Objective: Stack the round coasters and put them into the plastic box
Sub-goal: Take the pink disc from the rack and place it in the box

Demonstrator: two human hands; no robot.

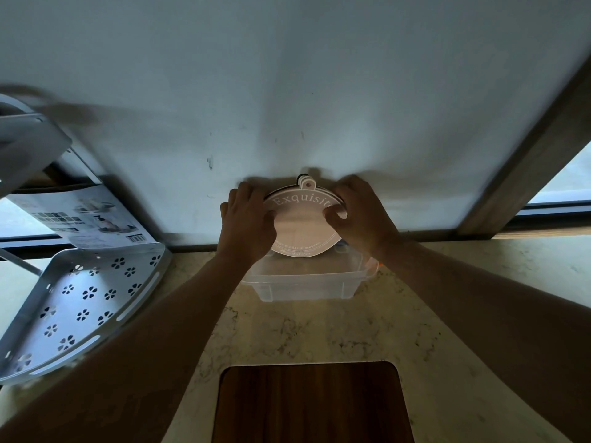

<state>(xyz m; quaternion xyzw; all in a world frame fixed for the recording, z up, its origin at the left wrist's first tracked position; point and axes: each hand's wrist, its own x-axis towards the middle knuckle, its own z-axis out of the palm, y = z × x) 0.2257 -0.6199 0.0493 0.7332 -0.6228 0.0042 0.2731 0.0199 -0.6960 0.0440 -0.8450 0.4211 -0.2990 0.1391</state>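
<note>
Pinching from both sides, the left hand (248, 223) and the right hand (361, 214) share one grip on the coasters (303, 225). Each hand is closed on the stack's edge, thumb pressed on the pale top face, the other fingers curled behind the rim. The left holds the left edge, the right the right edge.

The coasters are round and held as a stack, tilted so the top face looks toward the camera. That face is pinkish white and carries the word "Exquisite" in an arc near its upper rim, with smaller lettering along the lower rim that is too small to read. Dark edges of the coasters beneath show along the upper rim, and a small tab with a hole sticks up at the top.

The stack hangs in the air just above the box (303, 282), its lower edge over the box's far side. Whether it touches the box I cannot tell. The box is clear plastic, open at the top, and sits on the marbled tabletop (431, 330) close to the white wall (287, 75).

Nearer the camera a dark wooden board (311, 404) lies in the tabletop. To the left stands a white metal rack (80, 302) with flower-shaped cutouts, and behind it a printed carton (80, 215).
</note>
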